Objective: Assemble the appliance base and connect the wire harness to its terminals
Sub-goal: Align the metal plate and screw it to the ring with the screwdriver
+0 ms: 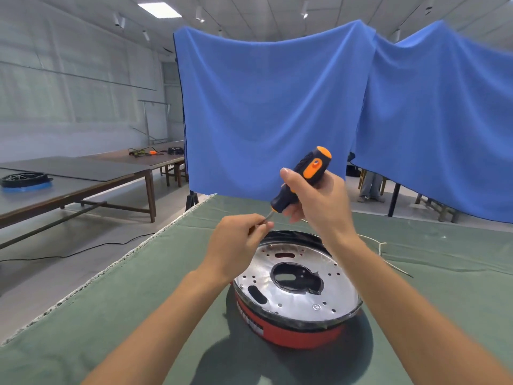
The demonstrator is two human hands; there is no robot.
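The appliance base (297, 295), a red round housing with a shiny perforated metal plate on top, lies on the green cloth. Above its far edge my right hand (319, 207) grips a black and orange screwdriver (304, 176), its tip pointing down to the left. My left hand (238, 240) pinches something small at the screwdriver's tip; the item itself is hidden by my fingers. A thin pale wire (380, 248) lies on the cloth to the right of the base, apart from it.
The green-covered table (138, 301) has its left edge running diagonally, with floor beyond. Blue cloth screens (272, 112) hang behind the table. Long tables stand at the left, one with a black ring-shaped part (25, 180). A person's legs (370, 187) show under the screen.
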